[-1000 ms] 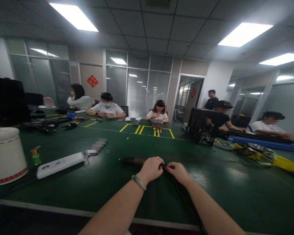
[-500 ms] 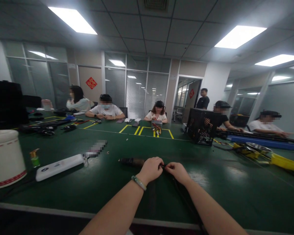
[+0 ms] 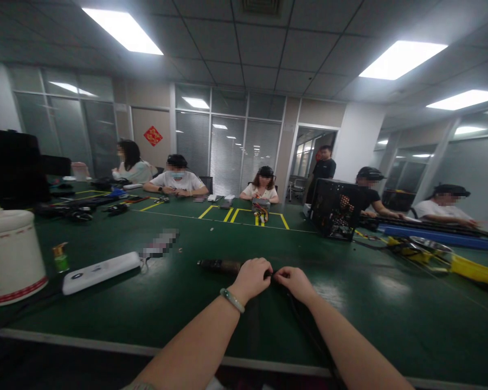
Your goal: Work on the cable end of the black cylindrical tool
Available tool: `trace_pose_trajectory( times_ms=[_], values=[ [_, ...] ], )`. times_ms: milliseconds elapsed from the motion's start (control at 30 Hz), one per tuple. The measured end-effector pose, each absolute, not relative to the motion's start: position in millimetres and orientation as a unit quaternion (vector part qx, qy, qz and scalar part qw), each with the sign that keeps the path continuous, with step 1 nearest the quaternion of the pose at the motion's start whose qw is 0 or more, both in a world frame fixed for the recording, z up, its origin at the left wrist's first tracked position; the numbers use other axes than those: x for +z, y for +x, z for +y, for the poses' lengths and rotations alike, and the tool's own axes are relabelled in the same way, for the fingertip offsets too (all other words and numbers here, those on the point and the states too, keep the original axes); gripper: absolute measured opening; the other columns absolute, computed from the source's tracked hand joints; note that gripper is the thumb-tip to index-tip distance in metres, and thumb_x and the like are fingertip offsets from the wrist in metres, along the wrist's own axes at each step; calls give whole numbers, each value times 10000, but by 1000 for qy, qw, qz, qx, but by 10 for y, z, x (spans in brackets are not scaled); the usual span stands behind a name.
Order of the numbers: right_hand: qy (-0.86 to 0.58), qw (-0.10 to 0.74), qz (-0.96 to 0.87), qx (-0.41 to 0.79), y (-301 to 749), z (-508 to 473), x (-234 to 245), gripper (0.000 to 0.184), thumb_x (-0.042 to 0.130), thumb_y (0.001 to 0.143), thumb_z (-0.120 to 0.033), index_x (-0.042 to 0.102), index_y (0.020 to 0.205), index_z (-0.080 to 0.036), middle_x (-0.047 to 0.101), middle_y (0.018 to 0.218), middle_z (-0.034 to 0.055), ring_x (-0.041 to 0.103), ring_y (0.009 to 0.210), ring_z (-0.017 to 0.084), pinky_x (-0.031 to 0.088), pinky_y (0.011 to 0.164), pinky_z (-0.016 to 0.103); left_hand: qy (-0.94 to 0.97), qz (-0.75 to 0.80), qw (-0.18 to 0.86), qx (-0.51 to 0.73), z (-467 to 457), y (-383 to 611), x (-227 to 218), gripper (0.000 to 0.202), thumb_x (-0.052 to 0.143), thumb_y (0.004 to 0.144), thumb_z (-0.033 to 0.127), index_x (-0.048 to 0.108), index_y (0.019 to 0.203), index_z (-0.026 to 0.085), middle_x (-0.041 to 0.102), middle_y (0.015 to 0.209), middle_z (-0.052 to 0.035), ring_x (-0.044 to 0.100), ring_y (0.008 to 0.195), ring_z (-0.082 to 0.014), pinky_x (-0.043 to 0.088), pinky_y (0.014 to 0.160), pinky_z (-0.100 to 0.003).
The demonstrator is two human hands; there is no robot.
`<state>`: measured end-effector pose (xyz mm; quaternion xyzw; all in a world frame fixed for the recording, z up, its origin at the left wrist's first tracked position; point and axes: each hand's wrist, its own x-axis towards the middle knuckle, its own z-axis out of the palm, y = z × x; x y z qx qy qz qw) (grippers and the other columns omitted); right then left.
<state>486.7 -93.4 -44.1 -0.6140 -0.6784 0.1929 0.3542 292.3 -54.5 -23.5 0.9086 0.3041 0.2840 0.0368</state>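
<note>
A dark, slim electric screwdriver (image 3: 219,266) lies across the green table, its narrow tip pointing left. My left hand (image 3: 252,277), with a bangle at the wrist, is closed round its rear end. Close beside it, the fingers of my right hand (image 3: 296,281) pinch the small black end of a cable. A dark cable (image 3: 309,325) runs from there under my right forearm to the table's near edge. The join between screwdriver and cable is mostly hidden by my fingers.
Left of my hands lie a white power strip (image 3: 101,273), a small green bottle (image 3: 61,258) and a large white container (image 3: 10,254). A black computer case (image 3: 335,208) stands at the right, near yellow objects (image 3: 477,272). Several people sit round the table (image 3: 146,309); one person stands by the doorway.
The view has shifted slightly. Both my hands keep nearly the same place and hold. The standing person at the back has moved left, toward the doorway.
</note>
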Motion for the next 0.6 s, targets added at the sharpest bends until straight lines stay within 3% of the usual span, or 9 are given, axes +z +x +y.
trace_pose_trajectory(
  times_ms=[300,600],
  values=[
    [-624,331,-679,199,4855,-929,-422,231,600,807,-360,740,837,-179,725,788,29,634,706,183,406,590,241,917,291,14,272,-571,2993,-234,99,558,852,157,634,870,218,628,955,-17,554,958,-186,410,866,-321],
    [-620,335,-680,203,4891,-872,-480,245,607,798,-377,740,818,-171,715,762,27,625,684,178,417,600,242,904,299,4,305,-562,2974,-253,62,591,833,187,619,887,201,626,943,-25,551,939,-192,347,997,-369]
  ],
)
